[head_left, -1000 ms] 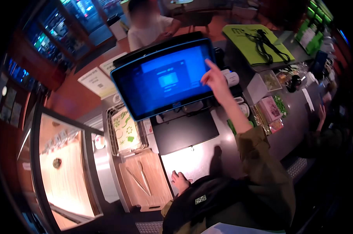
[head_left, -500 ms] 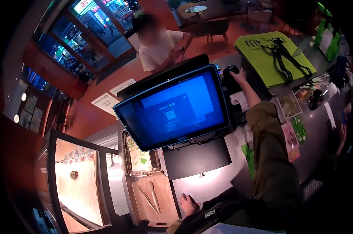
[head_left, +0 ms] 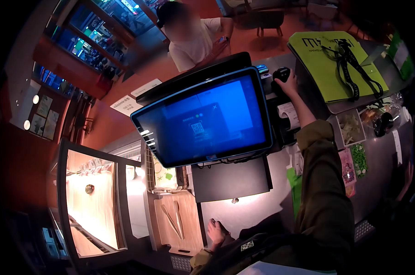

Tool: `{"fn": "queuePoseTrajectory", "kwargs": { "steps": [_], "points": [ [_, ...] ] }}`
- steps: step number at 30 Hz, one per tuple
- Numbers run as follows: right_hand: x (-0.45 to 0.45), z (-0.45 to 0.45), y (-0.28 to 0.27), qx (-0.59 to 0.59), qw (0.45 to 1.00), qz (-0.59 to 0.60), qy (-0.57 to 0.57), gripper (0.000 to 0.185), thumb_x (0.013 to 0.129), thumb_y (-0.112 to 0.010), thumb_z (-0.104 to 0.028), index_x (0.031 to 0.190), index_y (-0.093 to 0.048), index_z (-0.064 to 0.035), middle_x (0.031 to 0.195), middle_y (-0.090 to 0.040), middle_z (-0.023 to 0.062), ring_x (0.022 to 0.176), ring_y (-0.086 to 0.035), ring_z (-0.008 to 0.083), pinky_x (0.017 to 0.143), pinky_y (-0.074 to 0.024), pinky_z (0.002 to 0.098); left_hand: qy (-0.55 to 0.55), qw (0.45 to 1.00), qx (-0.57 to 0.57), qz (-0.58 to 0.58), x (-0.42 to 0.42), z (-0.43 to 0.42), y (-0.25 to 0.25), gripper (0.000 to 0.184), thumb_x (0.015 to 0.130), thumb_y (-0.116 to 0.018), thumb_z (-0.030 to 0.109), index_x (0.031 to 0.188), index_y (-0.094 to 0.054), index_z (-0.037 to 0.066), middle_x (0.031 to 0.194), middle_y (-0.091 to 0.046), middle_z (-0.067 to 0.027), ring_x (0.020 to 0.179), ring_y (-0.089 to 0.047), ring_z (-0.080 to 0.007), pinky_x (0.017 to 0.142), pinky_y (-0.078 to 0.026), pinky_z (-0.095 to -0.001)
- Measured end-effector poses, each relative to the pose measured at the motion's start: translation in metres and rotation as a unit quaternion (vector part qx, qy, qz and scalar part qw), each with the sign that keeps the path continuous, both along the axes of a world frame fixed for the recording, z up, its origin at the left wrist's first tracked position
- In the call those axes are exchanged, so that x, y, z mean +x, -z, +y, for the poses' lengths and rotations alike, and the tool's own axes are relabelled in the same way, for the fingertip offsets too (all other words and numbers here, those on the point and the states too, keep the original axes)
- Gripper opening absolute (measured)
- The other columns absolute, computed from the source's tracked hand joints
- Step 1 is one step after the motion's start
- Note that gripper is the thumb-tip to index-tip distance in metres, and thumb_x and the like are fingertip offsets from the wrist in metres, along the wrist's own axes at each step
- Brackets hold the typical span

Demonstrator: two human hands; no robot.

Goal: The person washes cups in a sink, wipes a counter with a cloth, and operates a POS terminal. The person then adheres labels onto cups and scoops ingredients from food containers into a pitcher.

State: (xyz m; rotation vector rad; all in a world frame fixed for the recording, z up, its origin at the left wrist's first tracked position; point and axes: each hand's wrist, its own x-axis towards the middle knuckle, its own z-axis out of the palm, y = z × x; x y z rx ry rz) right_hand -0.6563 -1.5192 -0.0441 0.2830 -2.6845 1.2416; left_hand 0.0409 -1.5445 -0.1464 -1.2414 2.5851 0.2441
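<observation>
My right hand [head_left: 289,85] reaches across the counter beside the point-of-sale screen [head_left: 203,121]. Its fingers are wrapped round a black handheld scanner [head_left: 280,74]. Just below that hand, a receipt printer [head_left: 287,115] has white paper showing. The lit blue screen displays a pop-up with a QR code. Low in the view, my left hand [head_left: 215,233] rests near the counter's front edge with fingers curled. Something dark shows at its fingertips, too small to make out. Left of this hand, wooden tongs [head_left: 174,221] lie on a wooden tray [head_left: 191,208].
Across the counter stands a person in a white shirt [head_left: 184,52]. Yellow-green bags [head_left: 317,68] with black straps lie at the right. Small packets [head_left: 358,160] are nearby. A lit display case [head_left: 95,206] occupies the left, beside a wire basket [head_left: 149,172].
The scanner in my right hand has tipped, its head now facing more upward. The person opposite has raised their forearm slightly. My view has shifted a little; the left hand stays low.
</observation>
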Motion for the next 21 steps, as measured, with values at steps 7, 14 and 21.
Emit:
{"fn": "queuePoseTrajectory", "kwargs": {
  "steps": [7, 14, 21],
  "points": [
    [0.003, 0.004, 0.002, 0.005, 1.0, -0.019, 0.006, 0.097, 0.062, -0.072, -0.048, 0.134, -0.019, -0.0119, 0.129, -0.034, 0.0235, 0.112, -0.044, 0.0406, 0.09, -0.041, 0.045, 0.009, 1.0, 0.008, 0.002, 0.001, 0.0, -0.003, 0.076, 0.043, -0.084, 0.037, 0.103, -0.046, 0.008, 0.131, -0.032, -0.013, 0.118, -0.034, -0.0328, 0.081, -0.04, -0.0465],
    [0.012, 0.008, -0.005, 0.0, 1.0, -0.02, 0.001, 0.097, 0.063, -0.072, -0.047, 0.134, -0.017, -0.0112, 0.132, -0.03, 0.0213, 0.112, -0.045, 0.0399, 0.089, -0.0421, 0.0445, 0.008, 1.0, 0.016, 0.004, 0.002, -0.001, -0.001, 0.077, 0.044, -0.084, 0.038, 0.104, -0.046, 0.008, 0.131, -0.031, -0.0136, 0.118, -0.034, -0.034, 0.081, -0.04, -0.0472],
    [0.026, -0.001, -0.017, -0.032, 0.998, 0.045, 0.028, 0.09, 0.061, -0.075, -0.038, 0.13, -0.024, -0.0126, 0.122, -0.035, 0.0208, 0.106, -0.043, 0.0423, 0.088, -0.0402, 0.0468, 0.015, 1.0, 0.013, 0.008, 0.005, -0.001, 0.003, 0.078, 0.043, -0.084, 0.038, 0.104, -0.046, 0.008, 0.129, -0.032, -0.0133, 0.116, -0.035, -0.0345, 0.08, -0.041, -0.0471]
  ]
}}
